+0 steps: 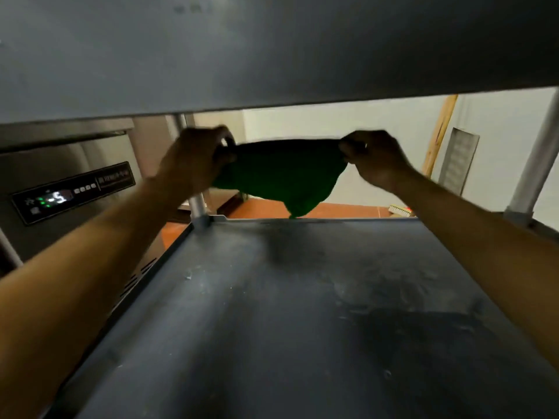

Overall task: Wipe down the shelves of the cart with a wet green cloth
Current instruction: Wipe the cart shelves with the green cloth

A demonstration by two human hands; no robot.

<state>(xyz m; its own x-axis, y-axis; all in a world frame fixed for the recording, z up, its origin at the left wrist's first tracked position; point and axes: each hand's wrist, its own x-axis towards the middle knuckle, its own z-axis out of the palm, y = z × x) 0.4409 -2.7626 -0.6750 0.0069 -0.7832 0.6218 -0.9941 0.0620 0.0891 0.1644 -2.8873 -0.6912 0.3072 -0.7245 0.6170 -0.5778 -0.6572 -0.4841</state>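
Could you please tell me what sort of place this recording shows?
Probably a commercial kitchen: a stainless-steel appliance with a lit digital control panel stands beside the dark grey cart shelf, on a reddish tiled floor.

Green cloth [284, 173]: pinched between my left hand [196, 158] and right hand [373, 160], hanging above dusty cart shelf [302, 313]; steel appliance [69, 189] left.
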